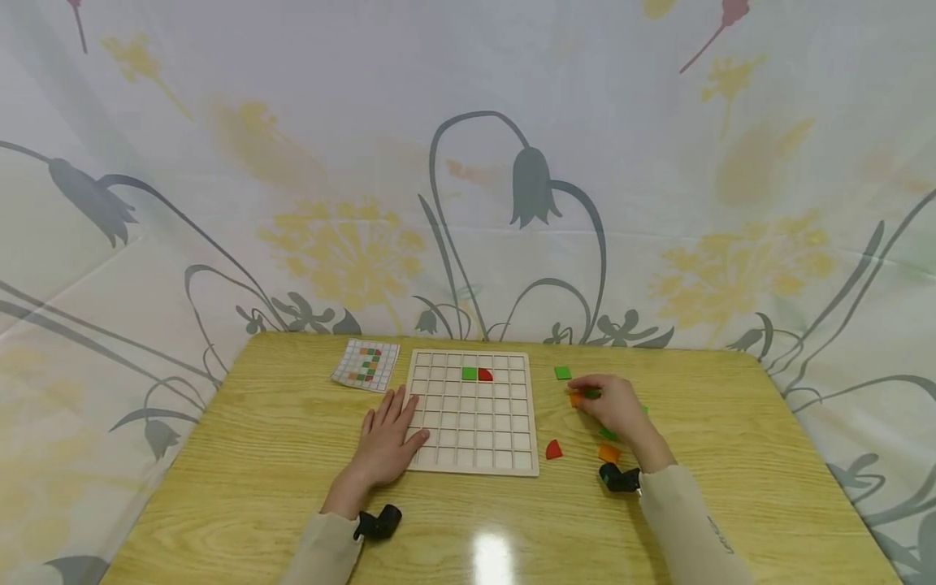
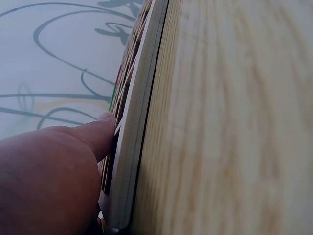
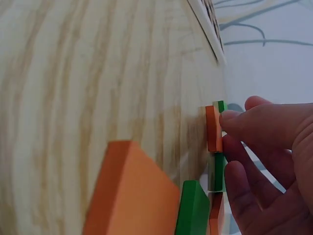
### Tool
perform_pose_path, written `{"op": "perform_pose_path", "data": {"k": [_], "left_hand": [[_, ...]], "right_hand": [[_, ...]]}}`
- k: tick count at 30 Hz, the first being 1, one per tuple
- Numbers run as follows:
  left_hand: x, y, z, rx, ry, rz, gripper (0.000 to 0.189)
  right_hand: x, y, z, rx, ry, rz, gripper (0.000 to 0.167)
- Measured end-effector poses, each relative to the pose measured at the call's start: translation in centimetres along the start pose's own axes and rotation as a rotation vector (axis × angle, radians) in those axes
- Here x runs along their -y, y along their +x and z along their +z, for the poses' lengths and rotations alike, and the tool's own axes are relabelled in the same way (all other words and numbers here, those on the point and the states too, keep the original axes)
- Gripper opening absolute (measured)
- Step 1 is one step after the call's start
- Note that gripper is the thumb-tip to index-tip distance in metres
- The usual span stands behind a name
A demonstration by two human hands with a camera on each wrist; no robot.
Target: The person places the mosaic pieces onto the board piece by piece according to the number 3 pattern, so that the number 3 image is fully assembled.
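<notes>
A left hand (image 1: 386,443), spread and grasping nothing, rested on the left edge of the grid board (image 1: 471,418), apparently steadying it, as a right hand (image 1: 616,408) touched an orange tile (image 3: 212,133) right of the board; whether it pinched was unclear.

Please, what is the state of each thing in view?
Grid board: two cells visibly occupied.
Green tile: in a cell.
Red tile: in the next cell.
Other tiles: loose, off the board.
Printed sheet: face up.
Left hand: resting on board's edge.
Right hand: fingers bent.
Orange tile: by right thumb; hold unclear.
</notes>
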State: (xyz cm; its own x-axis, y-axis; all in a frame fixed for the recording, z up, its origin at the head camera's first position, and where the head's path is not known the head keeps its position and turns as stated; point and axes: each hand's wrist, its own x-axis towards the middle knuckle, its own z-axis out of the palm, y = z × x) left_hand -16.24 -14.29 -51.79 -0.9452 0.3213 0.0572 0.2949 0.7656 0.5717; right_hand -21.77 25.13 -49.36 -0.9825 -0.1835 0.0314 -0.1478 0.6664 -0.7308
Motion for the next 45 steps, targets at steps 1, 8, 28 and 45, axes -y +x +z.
{"op": "perform_pose_path", "data": {"k": [1, 8, 28, 45], "left_hand": [[0.1, 0.0, 0.1, 0.003, 0.009, -0.002, 0.064], [0.1, 0.1, 0.1, 0.021, 0.032, -0.016, 0.065], [-0.2, 0.1, -0.1, 0.043, 0.022, -0.043, 0.065], [0.3, 0.0, 0.2, 0.013, 0.007, -0.006, 0.065]], "right_hand": [[-0.1, -0.1, 0.0, 0.003, -0.008, -0.005, 0.026], [-0.2, -0.1, -0.1, 0.009, -0.101, -0.048, 0.027], [0.4, 0.6, 0.1, 0.024, -0.187, -0.097, 0.031], [3.6, 2.6, 3.7, -0.057, -0.026, -0.236, 0.022]]}}
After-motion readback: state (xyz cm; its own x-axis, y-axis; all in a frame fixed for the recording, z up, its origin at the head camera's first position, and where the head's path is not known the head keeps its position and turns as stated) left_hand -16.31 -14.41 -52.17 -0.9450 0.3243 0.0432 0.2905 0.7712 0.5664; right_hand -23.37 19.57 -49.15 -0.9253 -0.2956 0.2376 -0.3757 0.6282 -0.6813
